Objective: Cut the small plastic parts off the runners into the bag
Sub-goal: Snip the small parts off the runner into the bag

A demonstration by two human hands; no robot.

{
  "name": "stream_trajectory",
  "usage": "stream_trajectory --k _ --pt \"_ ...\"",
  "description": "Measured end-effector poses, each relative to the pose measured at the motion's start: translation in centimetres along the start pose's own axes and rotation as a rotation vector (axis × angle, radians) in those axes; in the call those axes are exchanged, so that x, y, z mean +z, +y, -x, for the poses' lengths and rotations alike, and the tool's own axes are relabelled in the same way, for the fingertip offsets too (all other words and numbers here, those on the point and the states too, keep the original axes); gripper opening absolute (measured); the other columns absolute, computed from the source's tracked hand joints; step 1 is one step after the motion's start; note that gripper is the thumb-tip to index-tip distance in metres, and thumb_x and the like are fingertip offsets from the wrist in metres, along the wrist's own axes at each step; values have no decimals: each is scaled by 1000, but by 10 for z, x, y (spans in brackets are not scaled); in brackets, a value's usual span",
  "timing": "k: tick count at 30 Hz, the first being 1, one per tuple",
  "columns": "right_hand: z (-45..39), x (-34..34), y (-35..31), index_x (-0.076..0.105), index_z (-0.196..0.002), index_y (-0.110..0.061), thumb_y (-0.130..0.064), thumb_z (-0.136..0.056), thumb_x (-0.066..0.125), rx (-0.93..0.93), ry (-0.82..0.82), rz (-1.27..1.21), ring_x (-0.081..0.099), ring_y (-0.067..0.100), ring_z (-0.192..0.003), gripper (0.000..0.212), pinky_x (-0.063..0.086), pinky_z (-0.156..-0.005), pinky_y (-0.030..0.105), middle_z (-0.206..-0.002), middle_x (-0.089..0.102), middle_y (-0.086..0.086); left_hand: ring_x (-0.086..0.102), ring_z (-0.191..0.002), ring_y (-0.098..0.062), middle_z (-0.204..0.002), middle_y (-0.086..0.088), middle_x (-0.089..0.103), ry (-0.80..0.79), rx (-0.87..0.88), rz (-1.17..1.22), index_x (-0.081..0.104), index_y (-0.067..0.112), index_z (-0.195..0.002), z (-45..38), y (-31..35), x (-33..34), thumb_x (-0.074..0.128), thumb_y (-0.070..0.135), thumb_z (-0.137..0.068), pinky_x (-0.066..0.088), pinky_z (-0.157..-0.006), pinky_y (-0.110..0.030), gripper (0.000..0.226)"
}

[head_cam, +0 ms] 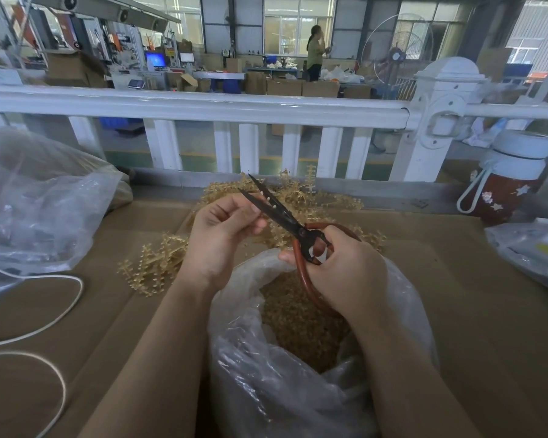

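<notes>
My right hand (342, 263) grips the red-handled scissors (285, 216), blades parted; my left hand (217, 235) pinches a tan runner (274, 230) between them, above the clear bag (266, 374) of cut parts (298, 320). More runners (159, 260) lie on cardboard (456, 295); no readable writing anywhere.

Lighting: soft daylight from windows (299, 25) behind the white railing (190, 104); faint shadows. Edges bow; far background slightly soft.
</notes>
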State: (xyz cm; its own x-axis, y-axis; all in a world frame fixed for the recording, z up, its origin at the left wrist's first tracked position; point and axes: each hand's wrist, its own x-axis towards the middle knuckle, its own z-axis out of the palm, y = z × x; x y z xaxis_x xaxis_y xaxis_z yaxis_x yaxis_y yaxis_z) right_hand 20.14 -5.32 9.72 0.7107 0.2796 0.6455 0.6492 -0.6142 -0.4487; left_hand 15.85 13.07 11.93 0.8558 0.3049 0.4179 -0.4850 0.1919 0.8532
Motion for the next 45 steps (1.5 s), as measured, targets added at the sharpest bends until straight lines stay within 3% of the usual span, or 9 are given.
stream_trajectory --k 5,12,19,23,29,33,36,45 --pt "0 0 0 49 -76 -37 -96 -67 34 -11 -11 -2 46 -2 -56 61 37 -53 16 -63 47 -26 59 -66 -16 -69 -5 66 2 -38 -12 65 -1 -88 0 1 0 61 5 -90 53 -71 -24 7" --pt "-1 0 1 61 -77 -24 -96 -63 32 27 -52 51 51 -1 -58 79 45 -54 20 -65 55 -20 57 -67 -15 -68 -4 64 20 -67 -56 65 -1 -91 -2 -1 2 54 1 -97 52 -73 -24 13" --pt "0 -2 -2 46 -73 -38 -93 -65 37 26 -56 46 40 -15 -56 57 25 -53 6 -62 41 -31 58 -66 -15 -69 -5 65 17 -88 -15 73 8 -83 -1 1 2 61 13 -84 53 -72 -25 12" --pt "-1 0 0 57 -74 -29 -95 -62 37 55 -84 84 43 -13 -56 71 29 -52 7 -62 47 -28 59 -64 -13 -71 -6 67 34 -103 -19 75 11 -80 -1 1 4 62 13 -82 53 -70 -25 14" --pt "-1 -4 -2 59 -85 -29 -95 -65 36 27 -65 70 47 -4 -61 72 35 -55 9 -73 58 -22 59 -66 -16 -70 -7 67 -8 -114 -47 70 4 -79 2 4 4 62 3 -86 53 -74 -26 10" --pt "-2 -5 -3 56 -86 -30 -94 -63 33 37 -75 57 47 -4 -62 72 33 -55 9 -76 56 -24 59 -68 -16 -74 -8 67 -41 -119 -67 71 7 -78 4 5 7 55 -6 -91 53 -75 -25 24" --pt "-1 -5 -3 55 -83 -31 -94 -64 34 28 -55 48 40 -15 -59 69 30 -54 8 -76 52 -27 59 -68 -16 -73 -6 67 -64 -113 -49 74 12 -75 4 6 8 55 -5 -91 53 -73 -24 30" --pt "1 -4 -2 57 -74 -28 -92 -71 38 -6 40 32 44 -4 -52 66 30 -50 10 -63 48 -24 59 -67 -15 -74 -6 68 -70 -114 -21 74 14 -73 4 7 8 61 6 -80 52 -71 -23 17"
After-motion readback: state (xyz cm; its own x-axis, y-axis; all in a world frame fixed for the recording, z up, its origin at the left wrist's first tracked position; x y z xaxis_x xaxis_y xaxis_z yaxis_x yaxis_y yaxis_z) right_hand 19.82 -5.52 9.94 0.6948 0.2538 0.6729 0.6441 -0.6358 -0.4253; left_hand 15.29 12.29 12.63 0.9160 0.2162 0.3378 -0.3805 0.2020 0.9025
